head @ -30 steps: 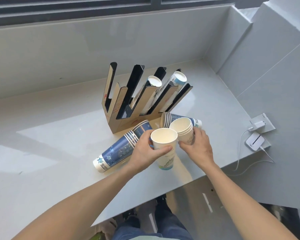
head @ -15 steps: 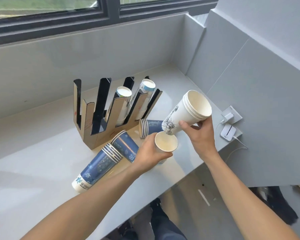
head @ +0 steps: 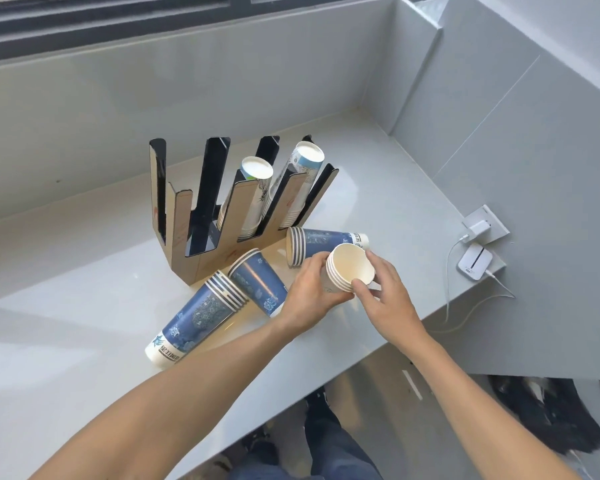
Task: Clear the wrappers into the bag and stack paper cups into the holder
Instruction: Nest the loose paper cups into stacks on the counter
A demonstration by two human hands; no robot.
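Note:
A nested stack of white paper cups (head: 350,268) is held between both hands, mouth up and tilted toward me. My left hand (head: 309,296) wraps its left side and my right hand (head: 385,292) grips its right rim. Three stacks of blue cups lie on the counter: one (head: 201,313) at front left, one (head: 257,282) beside it, one (head: 323,244) behind my hands. The cardboard cup holder (head: 184,233) stands behind them, with two upside-down cup stacks (head: 253,188) (head: 302,174) in its right slots. Its left slots hold nothing. No wrappers or bag are in view.
A grey counter (head: 66,306) runs below a window sill, with walls behind and at right. A wall socket with a white charger (head: 478,230) and a small white device (head: 475,265) with cables sit at the right edge. The counter's front edge drops to the floor near my legs.
My right hand lowered its white cup stack from above into the single cup held by my left hand; the cups are now nested as one stack held by both hands.

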